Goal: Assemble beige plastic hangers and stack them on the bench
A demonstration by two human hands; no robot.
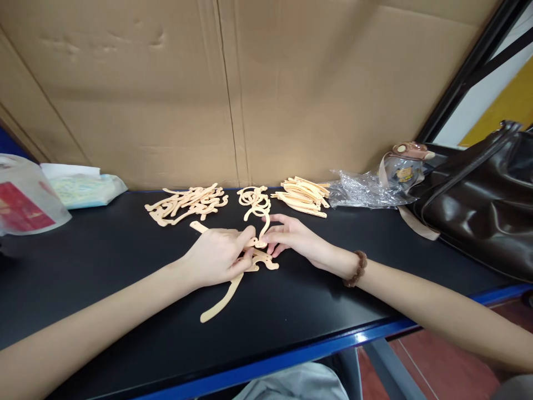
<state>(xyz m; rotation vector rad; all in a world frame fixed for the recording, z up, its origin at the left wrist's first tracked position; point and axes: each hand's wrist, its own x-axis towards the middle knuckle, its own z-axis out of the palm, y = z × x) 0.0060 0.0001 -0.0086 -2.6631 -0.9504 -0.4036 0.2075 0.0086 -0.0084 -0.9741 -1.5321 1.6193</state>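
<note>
My left hand point(219, 255) rests on the black table, fingers curled and pinching a pale wooden hanger assembly point(233, 278) whose curved arms stick out under it. Beside it, my right hand point(291, 236), with a brown bead bracelet at the wrist, pinches the foot of a wooden hook piece point(264, 225) where it meets that assembly. The fingertips of both hands almost touch there.
Behind the hands lie three piles of wooden parts: curved pieces point(187, 204), hooks point(253, 198) and straight arms point(302, 195). Crumpled clear plastic point(362, 189) and a dark leather bag point(483, 200) sit at right. Plastic bags point(25, 203) lie at left. Cardboard backs the black table point(125, 255).
</note>
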